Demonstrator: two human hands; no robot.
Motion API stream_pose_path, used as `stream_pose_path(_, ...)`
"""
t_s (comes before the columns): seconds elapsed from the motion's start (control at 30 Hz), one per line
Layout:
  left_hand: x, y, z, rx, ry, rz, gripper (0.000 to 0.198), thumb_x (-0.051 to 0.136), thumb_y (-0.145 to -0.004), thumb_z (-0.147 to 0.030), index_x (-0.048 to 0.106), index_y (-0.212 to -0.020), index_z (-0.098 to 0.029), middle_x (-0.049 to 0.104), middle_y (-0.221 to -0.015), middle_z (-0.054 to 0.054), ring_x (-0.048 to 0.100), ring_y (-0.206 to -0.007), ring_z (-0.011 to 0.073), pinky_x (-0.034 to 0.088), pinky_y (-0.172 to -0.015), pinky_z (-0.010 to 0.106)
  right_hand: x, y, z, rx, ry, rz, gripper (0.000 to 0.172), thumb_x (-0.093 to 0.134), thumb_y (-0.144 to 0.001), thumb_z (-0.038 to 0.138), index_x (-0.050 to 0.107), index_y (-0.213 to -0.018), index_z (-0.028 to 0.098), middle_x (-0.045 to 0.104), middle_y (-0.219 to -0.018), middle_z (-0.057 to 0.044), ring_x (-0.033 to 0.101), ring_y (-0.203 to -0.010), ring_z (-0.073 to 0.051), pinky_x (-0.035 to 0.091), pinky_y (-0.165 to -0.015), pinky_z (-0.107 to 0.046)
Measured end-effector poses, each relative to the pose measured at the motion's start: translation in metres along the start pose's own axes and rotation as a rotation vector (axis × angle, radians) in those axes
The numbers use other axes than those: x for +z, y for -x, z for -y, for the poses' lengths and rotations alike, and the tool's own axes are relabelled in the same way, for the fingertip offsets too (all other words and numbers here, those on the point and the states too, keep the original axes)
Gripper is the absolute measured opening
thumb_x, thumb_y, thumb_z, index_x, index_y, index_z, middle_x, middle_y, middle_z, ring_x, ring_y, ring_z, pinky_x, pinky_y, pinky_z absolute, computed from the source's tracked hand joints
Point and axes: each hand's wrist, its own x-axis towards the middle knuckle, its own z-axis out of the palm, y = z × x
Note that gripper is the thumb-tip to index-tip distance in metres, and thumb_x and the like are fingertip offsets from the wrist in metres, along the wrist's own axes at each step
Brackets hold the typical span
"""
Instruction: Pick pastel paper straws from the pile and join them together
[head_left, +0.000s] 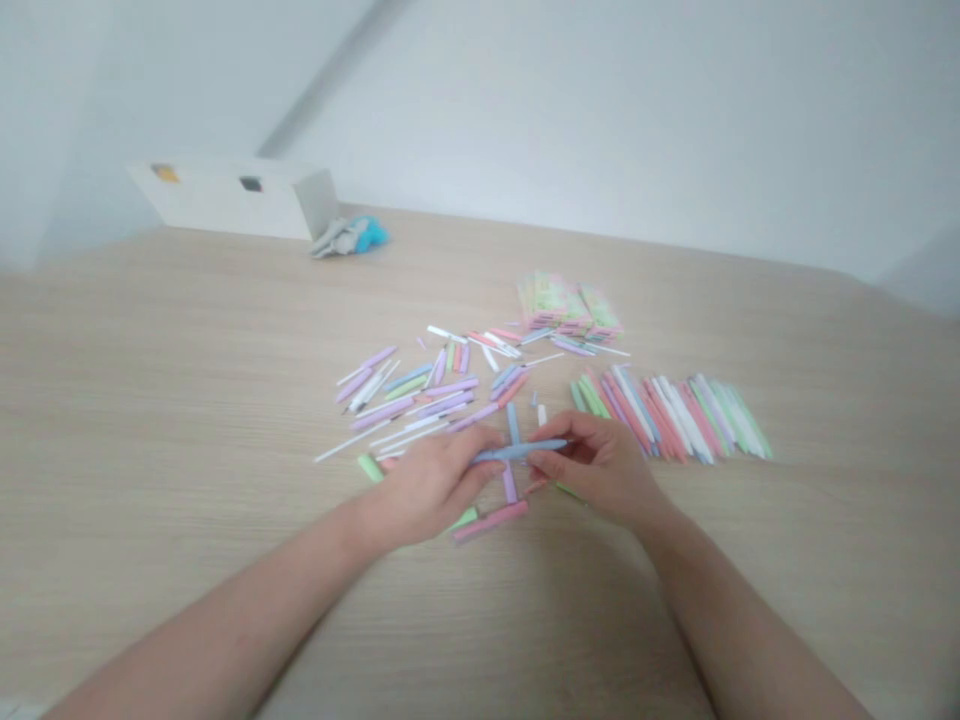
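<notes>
A blue pen [519,452] lies level between the two hands, above the wooden surface [300,320]. The fingers of the left hand [439,475] are pinched closed on its left end, and the fingers of the right hand [600,462] pinch its other end, near the tip. Under and around the hands there are loose pen parts [382,410] in many colours; a pink piece [491,523] lies nearest to the person. To the right, finished-looking pens [679,418] lie side by side in a slanted row. Behind stand stacked packets [566,305].
</notes>
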Motion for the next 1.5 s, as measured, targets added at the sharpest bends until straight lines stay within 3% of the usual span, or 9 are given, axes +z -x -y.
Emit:
stream_pose_path(0.33,0.002,-0.001,0.000,-0.027,-0.072,0.008,0.022,0.040,-0.094,-0.028,0.051,-0.109,-0.017,0.066,-0.095,0.006,0.062,-0.084,0.0193,0.045,-0.070,0.029,0.006,-0.002,0.003,0.041,-0.008,-0.030,0.019,0.074,-0.068,0.030,0.064,-0.075,0.016,0.067,-0.057,0.001,0.066,-0.052,-0.014,0.055,-0.050,-0.023)
stream_pose_path(0.7,0.002,-0.005,-0.001,-0.075,0.055,0.002,0.023,0.035,-0.095,-0.028,0.056,-0.097,-0.018,0.061,-0.082,0.003,0.057,-0.076,0.0150,0.042,-0.067,0.025,0.003,-0.005,-0.008,-0.028,-0.087,-0.146,0.018,0.073,-0.069,0.027,0.064,-0.082,0.018,0.061,-0.057,0.004,0.057,-0.047,-0.009,0.047,-0.042,-0.020)
stream_pose_path(0.97,0.001,-0.006,0.001,-0.107,0.188,-0.047,0.022,0.038,-0.094,-0.026,0.058,-0.092,-0.018,0.059,-0.080,0.000,0.053,-0.071,0.0117,0.040,-0.069,0.022,-0.009,-0.010,-0.002,-0.202,-0.366,-0.361,0.008,0.065,-0.078,0.028,0.063,-0.077,0.020,0.055,-0.056,0.004,0.049,-0.046,-0.007,0.040,-0.041,-0.019)
stream_pose_path(1.13,0.001,-0.006,0.001,-0.121,0.215,-0.049,0.022,0.038,-0.094,-0.026,0.057,-0.091,-0.017,0.058,-0.078,-0.001,0.052,-0.070,0.0118,0.040,-0.068,0.022,-0.010,-0.013,0.001,-0.150,-0.480,-0.484,0.015,0.060,-0.079,0.032,0.055,-0.071,0.020,0.056,-0.061,0.004,0.047,-0.045,-0.008,0.040,-0.039,-0.020)
stream_pose_path(1.3,0.001,-0.006,0.000,-0.134,0.205,-0.048,0.023,0.037,-0.094,-0.027,0.056,-0.087,-0.017,0.057,-0.075,-0.001,0.052,-0.069,0.0126,0.039,-0.065,0.023,-0.001,-0.014,-0.002,0.062,-0.605,-0.316,0.017,0.055,-0.077,0.033,0.053,-0.068,0.019,0.059,-0.061,0.002,0.053,-0.047,-0.010,0.048,-0.046,-0.024)
stream_pose_path(1.4,0.001,-0.007,0.000,-0.138,0.203,-0.042,0.023,0.037,-0.094,-0.027,0.056,-0.087,-0.017,0.057,-0.075,0.000,0.052,-0.069,0.0127,0.039,-0.065,0.023,0.008,-0.011,-0.004,0.062,-0.617,-0.194,0.010,0.055,-0.076,0.028,0.059,-0.077,0.019,0.054,-0.059,0.004,0.041,-0.041,-0.007,0.044,-0.041,-0.023)
stream_pose_path(1.5,0.002,-0.007,0.000,-0.141,0.206,-0.031,0.024,0.037,-0.094,-0.028,0.057,-0.088,-0.017,0.058,-0.077,0.000,0.053,-0.070,0.0131,0.041,-0.067,0.023,0.015,-0.007,-0.005,0.061,-0.582,-0.116,0.016,0.060,-0.076,0.027,0.063,-0.089,0.020,0.048,-0.058,0.006,0.032,-0.041,-0.005,0.037,-0.038,-0.018)
